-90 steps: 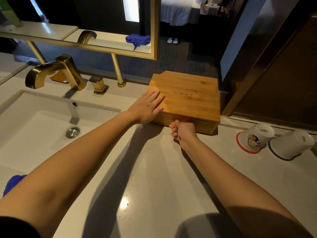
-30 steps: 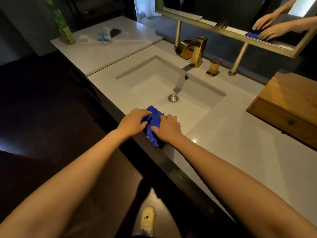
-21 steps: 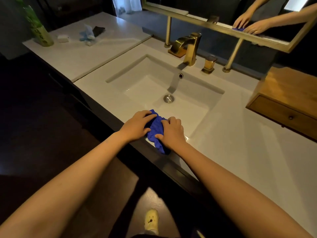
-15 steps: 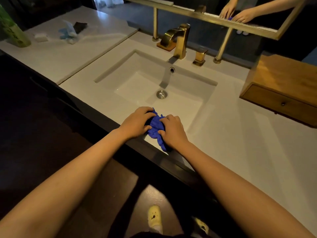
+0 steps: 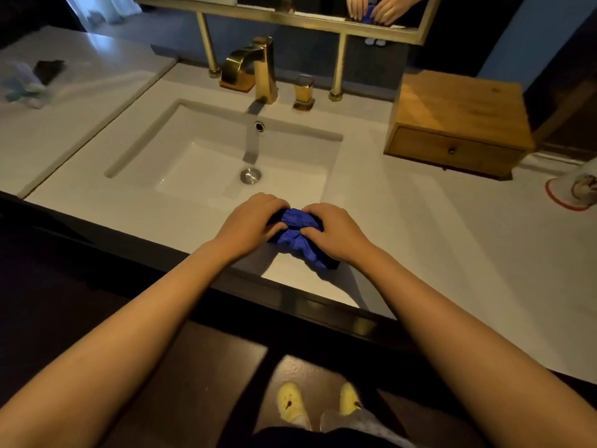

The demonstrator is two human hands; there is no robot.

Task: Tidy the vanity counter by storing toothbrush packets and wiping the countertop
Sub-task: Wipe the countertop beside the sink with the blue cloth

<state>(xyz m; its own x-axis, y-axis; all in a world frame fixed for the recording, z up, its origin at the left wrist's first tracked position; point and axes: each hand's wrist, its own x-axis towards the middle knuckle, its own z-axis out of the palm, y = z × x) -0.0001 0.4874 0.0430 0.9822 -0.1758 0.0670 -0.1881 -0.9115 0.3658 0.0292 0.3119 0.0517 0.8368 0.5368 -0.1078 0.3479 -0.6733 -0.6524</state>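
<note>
Both hands bunched on the blue cloth at the counter's front edge, just ahead of the sink

I see the left hand (image 5: pixel 250 223) and right hand (image 5: pixel 336 232) side by side, fingers curled down tight into the crumpled blue cloth (image 5: pixel 298 236), each gripping a fold; the cloth rests on the white countertop (image 5: pixel 436 240) between the sink basin (image 5: pixel 226 156) and the dark front edge. Gold faucet (image 5: pixel 258 67) stands behind the basin, with a small gold handle (image 5: pixel 304 92) just right of it. Wooden drawer box (image 5: pixel 458 121) sits at back right, drawer closed; I can't tell what is inside. An overturned cup (image 5: pixel 578 189) lies at the far right, partly cut off. Blurred small items (image 5: pixel 29 80) lie on the far-left counter
</note>
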